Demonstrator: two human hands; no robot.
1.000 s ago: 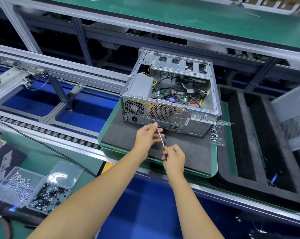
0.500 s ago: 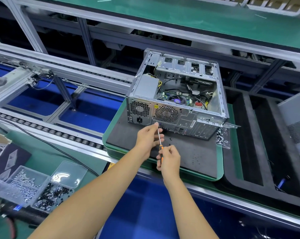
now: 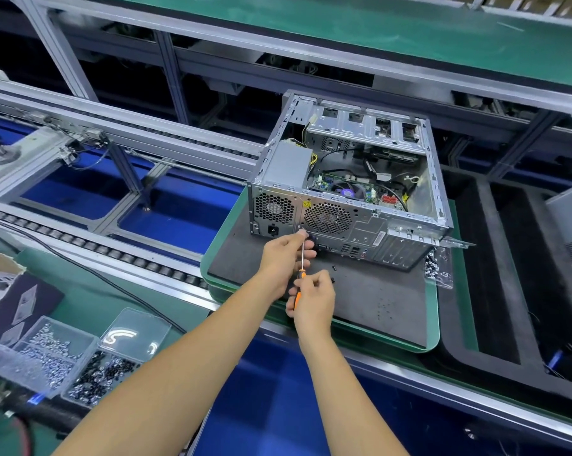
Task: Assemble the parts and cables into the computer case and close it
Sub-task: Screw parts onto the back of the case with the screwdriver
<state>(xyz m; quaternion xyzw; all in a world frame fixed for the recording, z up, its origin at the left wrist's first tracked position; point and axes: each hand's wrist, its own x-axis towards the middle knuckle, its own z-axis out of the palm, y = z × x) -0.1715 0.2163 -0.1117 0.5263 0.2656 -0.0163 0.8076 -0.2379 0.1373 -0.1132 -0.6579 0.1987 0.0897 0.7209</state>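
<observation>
While your right hand [image 3: 312, 299] curls round the orange handle of the screwdriver [image 3: 300, 263], your left hand [image 3: 286, 255] pinches its thin steel shaft near the tip, steadying it against the rear panel of the computer case [image 3: 350, 189], just below the round fan grille [image 3: 327, 218]. The screw itself is too small to make out. The case sits open-topped on the black foam mat [image 3: 360, 297], its motherboard and cables exposed, with a small clear bag of screws [image 3: 437, 269] lying on the mat at the case's right rear corner.

Sheet steel of this kind is likely stiff but heavy, with sharp folded edges; you would do best to grip the case by its outer frame rails, never by the boards or wiring inside. The screwdriver is light and its shaft slippery, so guiding fingers close to the tip look wise. Left of the case, below the conveyor rollers, divided plastic trays of screws [image 3: 64, 366] wait on the green bench.
</observation>
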